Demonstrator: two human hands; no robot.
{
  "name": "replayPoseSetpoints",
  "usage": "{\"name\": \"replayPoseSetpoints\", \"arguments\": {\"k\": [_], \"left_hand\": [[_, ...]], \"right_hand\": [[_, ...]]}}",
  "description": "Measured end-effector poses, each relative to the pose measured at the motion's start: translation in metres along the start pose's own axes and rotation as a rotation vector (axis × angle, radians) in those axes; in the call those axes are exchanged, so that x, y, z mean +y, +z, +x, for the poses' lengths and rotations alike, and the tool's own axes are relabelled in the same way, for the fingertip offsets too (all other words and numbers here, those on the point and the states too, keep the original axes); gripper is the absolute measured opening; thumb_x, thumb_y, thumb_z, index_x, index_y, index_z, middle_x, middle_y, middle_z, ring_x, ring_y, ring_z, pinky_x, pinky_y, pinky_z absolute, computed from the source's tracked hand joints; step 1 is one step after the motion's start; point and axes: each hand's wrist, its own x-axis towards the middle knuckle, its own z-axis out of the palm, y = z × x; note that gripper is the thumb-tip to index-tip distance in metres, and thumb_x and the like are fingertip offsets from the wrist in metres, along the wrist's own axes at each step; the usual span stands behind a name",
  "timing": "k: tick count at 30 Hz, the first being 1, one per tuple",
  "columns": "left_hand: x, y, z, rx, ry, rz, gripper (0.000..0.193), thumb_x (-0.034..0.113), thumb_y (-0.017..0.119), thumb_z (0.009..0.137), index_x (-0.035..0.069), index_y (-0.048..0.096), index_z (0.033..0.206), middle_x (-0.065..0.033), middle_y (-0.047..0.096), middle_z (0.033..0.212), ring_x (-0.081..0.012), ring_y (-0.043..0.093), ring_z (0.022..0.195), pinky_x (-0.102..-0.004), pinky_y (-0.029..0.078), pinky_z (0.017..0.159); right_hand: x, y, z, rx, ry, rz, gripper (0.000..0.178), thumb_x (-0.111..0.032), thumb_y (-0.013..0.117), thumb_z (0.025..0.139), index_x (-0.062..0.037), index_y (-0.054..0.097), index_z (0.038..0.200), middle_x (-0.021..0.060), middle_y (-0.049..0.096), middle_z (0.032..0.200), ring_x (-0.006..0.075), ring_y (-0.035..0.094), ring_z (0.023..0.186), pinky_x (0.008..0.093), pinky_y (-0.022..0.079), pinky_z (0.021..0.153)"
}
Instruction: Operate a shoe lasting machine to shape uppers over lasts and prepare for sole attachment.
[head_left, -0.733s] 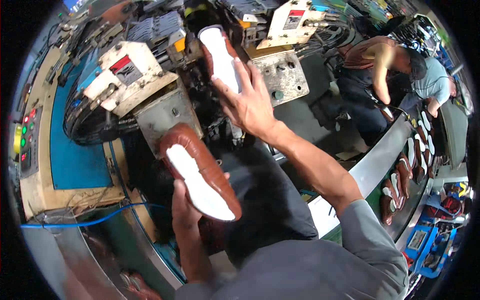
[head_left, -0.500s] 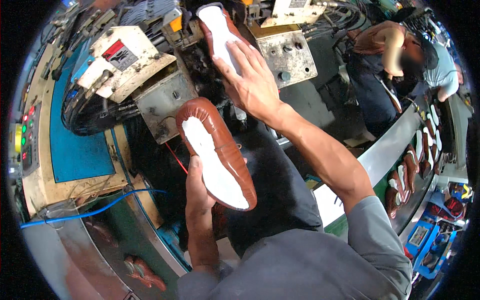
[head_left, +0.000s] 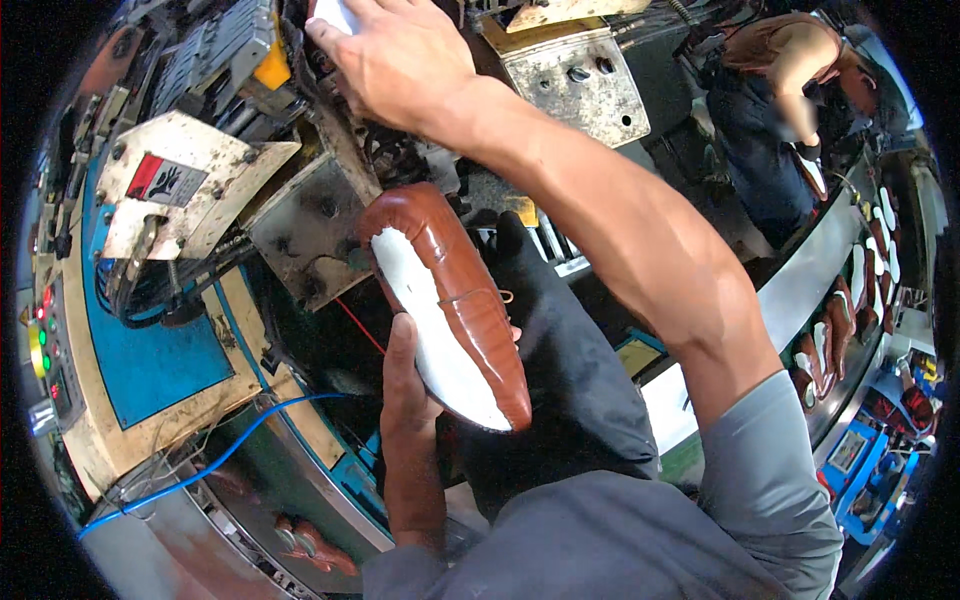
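Above the person's dark trousers (head_left: 570, 370), the left hand (head_left: 408, 385) grips a brown shoe (head_left: 480, 335), its thumb along one side. The shoe is tilted, with its white underside facing up and its rounded, wider end pointing away from the person. Farther up, the right hand (head_left: 410, 70) lies over a white piece (head_left: 335, 14), mostly hidden at the upper edge; whether those fingers grip it, I cannot tell. A pale machine panel (head_left: 200, 150) stands to the left, and a spotted metal plate (head_left: 590, 95) to the right.
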Motion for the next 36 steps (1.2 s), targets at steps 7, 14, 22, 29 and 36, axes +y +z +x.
{"name": "replayPoseSetpoints", "arguments": {"k": [7,14,22,29,36], "left_hand": [[0.004,0.013,0.014,0.037,0.037,0.107,0.121,0.092,0.044,0.092,-0.009,0.040,0.157,-0.0299,0.070,0.129,-0.0397,0.079,0.092,-0.0510,0.070,0.077],[0.007,0.010,-0.019,-0.148,-0.059,-0.145,0.097,0.066,0.056,0.103,-0.003,0.031,0.165,-0.0314,0.059,0.146,-0.0437,0.072,0.118,-0.0529,0.062,0.101],[-0.032,0.010,-0.016,-0.081,0.013,0.319,0.073,0.027,0.057,0.103,0.005,0.032,0.169,-0.0128,0.052,0.157,-0.0250,0.055,0.141,-0.0388,0.044,0.118],[-0.081,0.067,-0.038,-0.216,0.181,0.836,0.075,0.024,0.056,0.105,0.001,0.027,0.170,-0.0166,0.048,0.162,-0.0275,0.048,0.149,-0.0415,0.036,0.125],[-0.137,0.068,-0.071,-0.436,0.076,0.533,0.092,0.010,0.063,0.096,0.004,0.015,0.174,-0.0201,0.039,0.168,-0.0291,0.040,0.155,-0.0404,0.031,0.128]], "right_hand": [[-0.005,-0.021,0.018,-0.049,0.046,0.085,0.042,-0.021,0.051,0.103,0.0029,0.071,0.133,0.0296,0.068,0.129,0.0432,0.057,0.134,0.0505,0.035,0.125],[-0.001,-0.036,-0.008,0.057,0.018,0.269,0.038,-0.027,0.064,0.098,-0.0056,0.076,0.127,0.0257,0.068,0.133,0.0410,0.062,0.132,0.0520,0.040,0.122],[-0.051,-0.166,-0.223,-0.308,1.078,1.764,0.062,-0.025,0.069,0.109,-0.0039,0.046,0.163,0.0111,0.065,0.145,0.0198,0.062,0.130,0.0387,0.051,0.114],[-0.086,-0.231,-0.284,0.112,1.243,1.560,0.050,-0.022,0.065,0.111,-0.0039,0.051,0.156,0.0070,0.068,0.134,0.0140,0.065,0.118,0.0324,0.053,0.105],[-0.087,-0.278,-0.340,0.445,1.349,1.902,0.050,-0.024,0.063,0.112,-0.0033,0.050,0.156,0.0087,0.069,0.132,0.0167,0.067,0.118,0.0346,0.056,0.104]]}}
